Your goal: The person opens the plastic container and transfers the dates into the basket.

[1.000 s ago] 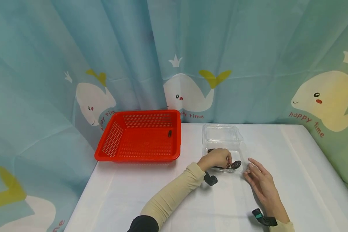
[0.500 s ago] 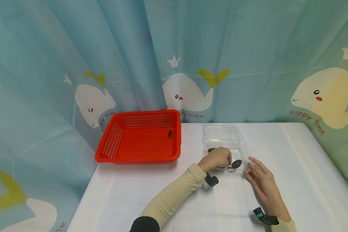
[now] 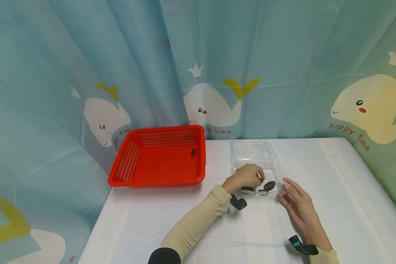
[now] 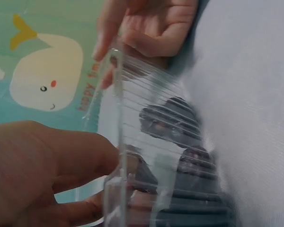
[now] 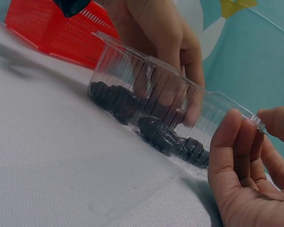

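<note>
In the head view, a clear plastic clamshell box [image 3: 275, 172] stands with its lid [image 3: 250, 150] folded back. Several dark, ridged oval pieces [image 3: 269, 186] lie inside, and the right wrist view shows more dark pieces [image 5: 158, 135] through the wall. My left hand [image 3: 245, 176] reaches into the box and pinches a small dark reddish-brown piece [image 3: 261, 179] at its fingertips. My right hand [image 3: 298, 207] holds the box's right rim, its thumb and fingers either side of the edge in the right wrist view. The pieces' exact kind is unclear.
To the left of the box, a red plastic basket [image 3: 166, 179] stands on the white-covered table [image 3: 250, 234]. One dark piece [image 3: 193, 152] lies in it near the right wall. A blue-green whale-print curtain [image 3: 283, 73] hangs behind the table.
My left hand has risen slightly within the box, and a dark piece now shows at its fingertips. My right hand stays at the box's right edge.
</note>
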Motion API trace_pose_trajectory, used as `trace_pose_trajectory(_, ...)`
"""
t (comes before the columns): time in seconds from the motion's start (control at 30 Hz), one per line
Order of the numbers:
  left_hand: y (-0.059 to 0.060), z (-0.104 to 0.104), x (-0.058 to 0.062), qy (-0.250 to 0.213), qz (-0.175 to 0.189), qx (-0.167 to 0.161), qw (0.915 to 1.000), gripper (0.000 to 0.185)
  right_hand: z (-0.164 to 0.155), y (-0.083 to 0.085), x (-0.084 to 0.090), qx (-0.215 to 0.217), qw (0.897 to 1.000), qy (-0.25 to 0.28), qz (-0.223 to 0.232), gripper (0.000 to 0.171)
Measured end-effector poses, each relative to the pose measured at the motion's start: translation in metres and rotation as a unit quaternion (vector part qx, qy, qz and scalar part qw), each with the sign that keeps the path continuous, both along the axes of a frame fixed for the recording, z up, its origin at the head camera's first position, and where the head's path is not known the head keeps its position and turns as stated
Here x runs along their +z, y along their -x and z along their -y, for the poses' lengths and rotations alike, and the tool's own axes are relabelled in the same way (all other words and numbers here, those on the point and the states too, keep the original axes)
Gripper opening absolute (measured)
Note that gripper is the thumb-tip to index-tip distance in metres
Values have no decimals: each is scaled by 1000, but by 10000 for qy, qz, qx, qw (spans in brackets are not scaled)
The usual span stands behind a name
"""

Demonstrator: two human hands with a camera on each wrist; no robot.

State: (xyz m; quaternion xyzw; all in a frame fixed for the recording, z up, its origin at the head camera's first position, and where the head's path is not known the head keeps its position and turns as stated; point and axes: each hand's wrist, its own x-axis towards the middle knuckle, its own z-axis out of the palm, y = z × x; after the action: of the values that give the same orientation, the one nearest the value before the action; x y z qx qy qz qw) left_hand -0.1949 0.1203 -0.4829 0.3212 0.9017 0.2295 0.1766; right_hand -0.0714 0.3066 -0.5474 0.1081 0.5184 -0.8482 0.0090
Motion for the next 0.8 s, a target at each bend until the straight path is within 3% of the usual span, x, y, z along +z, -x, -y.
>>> trace_pose_trajectory(0.17, 4, 4, 1, -546, 395, 168, 9976, 19, 0, 0, 0, -9, 10000, 49, 37, 26)
trace_pose_trajectory(0.27, 4, 7, 4, -969, 809, 218, 9918, 22, 0, 0, 0, -20, 9999, 94, 30, 26)
trace_pose_trajectory(0.5, 6, 16, 9, -1965, 1681, 366, 9653, 28, -1, 0, 1, -14, 9999, 127, -40, 27)
trace_pose_trajectory(0.8, 2, 32, 23, -2629, 2316, 364, 9359, 30, -1, 0, -1, 3, 10000, -41, -48, 27)
